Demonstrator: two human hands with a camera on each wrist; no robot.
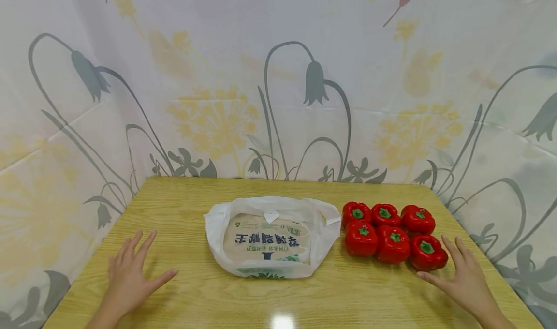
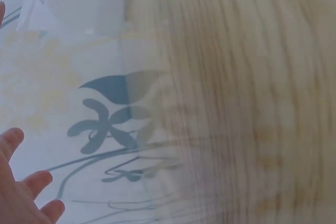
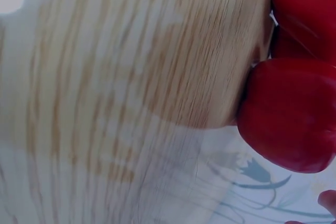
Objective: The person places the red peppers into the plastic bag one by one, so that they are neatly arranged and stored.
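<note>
My left hand (image 1: 129, 278) is spread over the left side of the table, holding nothing, its thumb toward the bag. At the right my right hand (image 1: 465, 280) has its thumb and fingers apart around the near side of a red bell pepper (image 1: 428, 252). In the right wrist view that bell pepper (image 3: 289, 114) looms large, with fingertips (image 3: 328, 200) at the lower right corner. More red bell peppers (image 1: 393, 244) with green stems stand beside it in two rows. A white plastic bag (image 1: 217, 237), its mouth open, holds a beige printed package (image 1: 265, 237).
The wooden table (image 1: 183, 300) runs back to a flower-printed cloth (image 1: 278, 77) that hangs behind and along both sides. The bag sits mid-table, its right handle close to the peppers. The right-hand peppers stand near the table's right edge.
</note>
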